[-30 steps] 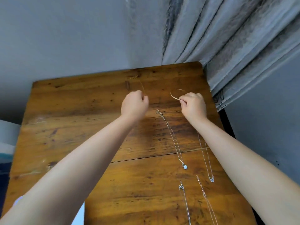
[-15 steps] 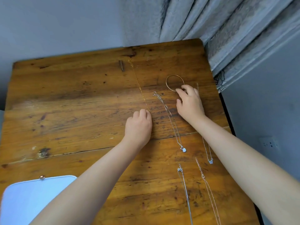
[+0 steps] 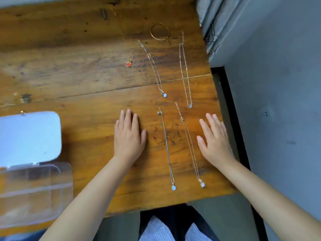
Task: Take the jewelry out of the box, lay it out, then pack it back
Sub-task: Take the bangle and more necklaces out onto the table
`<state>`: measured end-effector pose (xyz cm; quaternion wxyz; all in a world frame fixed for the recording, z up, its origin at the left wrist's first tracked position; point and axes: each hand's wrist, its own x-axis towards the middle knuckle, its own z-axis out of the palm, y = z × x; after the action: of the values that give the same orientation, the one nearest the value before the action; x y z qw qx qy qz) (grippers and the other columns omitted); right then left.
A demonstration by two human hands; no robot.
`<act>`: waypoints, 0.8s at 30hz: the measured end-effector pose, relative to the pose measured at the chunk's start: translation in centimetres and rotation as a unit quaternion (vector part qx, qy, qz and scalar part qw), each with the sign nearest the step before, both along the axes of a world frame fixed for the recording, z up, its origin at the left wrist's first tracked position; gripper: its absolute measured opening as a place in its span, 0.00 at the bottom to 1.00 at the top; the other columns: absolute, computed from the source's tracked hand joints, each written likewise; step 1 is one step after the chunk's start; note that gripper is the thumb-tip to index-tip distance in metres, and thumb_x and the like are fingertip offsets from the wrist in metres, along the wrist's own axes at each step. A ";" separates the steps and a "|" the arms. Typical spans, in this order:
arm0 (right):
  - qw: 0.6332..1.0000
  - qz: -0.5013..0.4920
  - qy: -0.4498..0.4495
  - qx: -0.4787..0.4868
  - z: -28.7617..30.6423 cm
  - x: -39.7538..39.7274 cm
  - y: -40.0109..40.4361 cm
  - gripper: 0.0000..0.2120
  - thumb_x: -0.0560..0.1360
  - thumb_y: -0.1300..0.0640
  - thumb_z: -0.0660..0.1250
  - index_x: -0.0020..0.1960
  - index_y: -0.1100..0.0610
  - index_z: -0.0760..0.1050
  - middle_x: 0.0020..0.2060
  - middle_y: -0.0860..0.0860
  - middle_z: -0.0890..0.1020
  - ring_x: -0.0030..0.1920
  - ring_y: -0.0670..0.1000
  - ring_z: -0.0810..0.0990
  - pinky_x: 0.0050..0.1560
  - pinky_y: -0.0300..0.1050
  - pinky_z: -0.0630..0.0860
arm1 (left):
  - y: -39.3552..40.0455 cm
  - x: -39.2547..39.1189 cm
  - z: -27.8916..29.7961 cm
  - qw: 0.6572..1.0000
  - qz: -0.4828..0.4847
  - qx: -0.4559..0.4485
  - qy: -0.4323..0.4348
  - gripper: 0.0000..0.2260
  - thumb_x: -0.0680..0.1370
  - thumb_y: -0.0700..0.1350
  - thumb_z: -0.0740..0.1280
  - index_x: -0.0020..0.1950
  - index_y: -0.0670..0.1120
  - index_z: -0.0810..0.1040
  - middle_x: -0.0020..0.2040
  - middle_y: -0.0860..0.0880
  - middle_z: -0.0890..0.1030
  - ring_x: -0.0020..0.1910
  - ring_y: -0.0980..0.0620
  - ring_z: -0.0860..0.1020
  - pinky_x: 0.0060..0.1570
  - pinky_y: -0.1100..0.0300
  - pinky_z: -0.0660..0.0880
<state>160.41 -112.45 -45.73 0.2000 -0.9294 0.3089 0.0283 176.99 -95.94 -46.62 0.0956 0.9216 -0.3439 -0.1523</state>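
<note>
Jewelry lies spread on the wooden table (image 3: 73, 70). A gold bangle (image 3: 159, 31) rests at the far side. A thin gold chain with a red heart pendant (image 3: 128, 64) runs left of it. Beside them lie a silver necklace with a pale stone (image 3: 164, 95) and a gold necklace (image 3: 185, 73). Nearer me, a silver necklace (image 3: 167, 148) and a gold necklace (image 3: 191, 148) lie between my hands. My left hand (image 3: 128, 136) rests flat and empty on the wood. My right hand (image 3: 214, 138) is open with fingers spread, holding nothing. The jewelry box (image 3: 33, 192) stands open at the left.
The box's white lid (image 3: 29, 136) lies back on the table, with its clear compartmented tray nearer me. The table's right edge meets a dark gap and a grey wall (image 3: 278, 101). A grey curtain (image 3: 218, 20) hangs at the far right corner. My lap shows below the near edge.
Both hands have let go of the gold chain and the bangle and drawn back toward me, now flat and empty. The view has tilted down, bringing the open box into sight.
</note>
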 end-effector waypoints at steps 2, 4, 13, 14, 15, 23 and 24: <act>1.000 0.015 0.018 -0.003 -0.4 -3.0 1.2 0.23 0.75 0.56 0.55 0.68 0.63 0.61 0.71 0.63 0.62 0.72 0.62 0.56 0.69 0.56 0.46 | 1.5 -3.3 -0.2 0.999 0.008 0.033 0.024 0.25 0.78 0.46 0.61 0.71 0.37 0.61 0.74 0.37 0.58 0.75 0.38 0.53 0.72 0.44 0.54; 0.999 0.029 0.037 0.005 -1.1 -5.6 2.1 0.23 0.78 0.55 0.55 0.70 0.60 0.57 0.73 0.60 0.56 0.74 0.58 0.48 0.70 0.54 0.41 | 2.7 -6.2 -0.2 0.999 0.025 0.034 0.034 0.25 0.79 0.48 0.58 0.72 0.39 0.58 0.76 0.40 0.55 0.76 0.41 0.50 0.73 0.46 0.51; 0.999 0.046 0.010 -0.027 -2.4 -8.2 3.1 0.24 0.77 0.53 0.50 0.71 0.59 0.55 0.74 0.58 0.56 0.74 0.57 0.50 0.70 0.48 0.40 | 5.4 -12.5 -1.9 0.997 0.068 0.023 0.015 0.25 0.80 0.50 0.54 0.74 0.45 0.52 0.77 0.46 0.52 0.76 0.49 0.48 0.74 0.50 0.44; 0.998 0.049 0.006 -0.029 -2.5 -8.3 3.1 0.23 0.78 0.54 0.52 0.71 0.59 0.54 0.74 0.57 0.56 0.74 0.57 0.50 0.70 0.48 0.39 | 5.6 -12.5 -2.0 0.997 0.076 0.020 0.014 0.25 0.80 0.51 0.54 0.74 0.46 0.52 0.77 0.47 0.53 0.76 0.50 0.48 0.74 0.50 0.43; 0.998 0.050 0.002 -0.027 -2.6 -8.3 3.1 0.23 0.78 0.55 0.53 0.71 0.59 0.54 0.74 0.57 0.55 0.74 0.56 0.49 0.70 0.47 0.38 | 5.6 -12.5 -2.1 0.996 0.081 0.017 0.014 0.25 0.80 0.52 0.53 0.74 0.46 0.52 0.77 0.47 0.53 0.76 0.50 0.48 0.74 0.50 0.43; 0.998 0.059 -0.030 0.024 -0.4 -10.3 5.5 0.23 0.62 0.52 0.76 0.50 0.65 0.78 0.48 0.65 0.81 0.53 0.66 0.77 0.54 0.63 0.73 | 5.6 -15.5 -0.1 0.995 -0.017 0.019 -0.101 0.26 0.62 0.63 0.72 0.42 0.40 0.80 0.42 0.40 0.83 0.45 0.42 0.78 0.46 0.50 0.69; 0.999 0.037 -0.035 0.014 -0.3 -10.5 6.4 0.21 0.59 0.55 0.78 0.47 0.64 0.79 0.42 0.63 0.81 0.48 0.66 0.79 0.49 0.61 0.75 | 5.2 -16.0 0.3 0.995 -0.008 0.036 -0.091 0.25 0.59 0.62 0.75 0.38 0.40 0.78 0.37 0.42 0.81 0.39 0.42 0.79 0.39 0.52 0.72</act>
<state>149.91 -106.02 -46.01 0.2226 -0.9378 0.2664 0.0074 160.97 -90.77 -46.33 0.0290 0.9316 -0.3531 -0.0807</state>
